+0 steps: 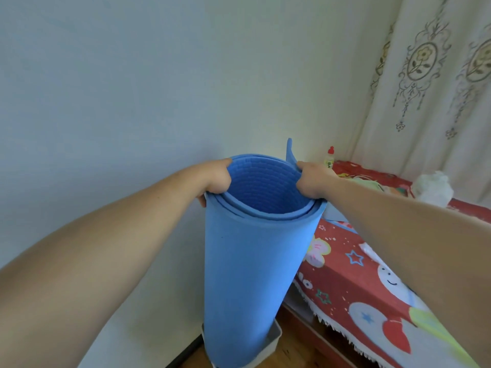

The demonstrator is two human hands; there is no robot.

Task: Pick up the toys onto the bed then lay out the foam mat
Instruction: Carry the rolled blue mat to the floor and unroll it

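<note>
A rolled blue foam mat point(247, 266) stands upright in the corner by the wall, its lower end in a shallow grey tray point(273, 338). My left hand point(216, 179) grips the left side of the roll's top rim, fingers curled over the edge. My right hand point(312, 180) grips the right side of the rim, where a loose flap of mat sticks up. The bed point(350, 274), covered by a red cartoon-print sheet, lies to the right. On it are a white fluffy toy point(431, 188) and other toys, partly hidden behind my right arm.
A pale wall fills the left and back. A patterned cream curtain point(425, 75) hangs behind the bed. A small bottle with a red cap point(329, 156) stands at the bed's far corner. Wooden floor point(292, 351) shows between the tray and the bed frame.
</note>
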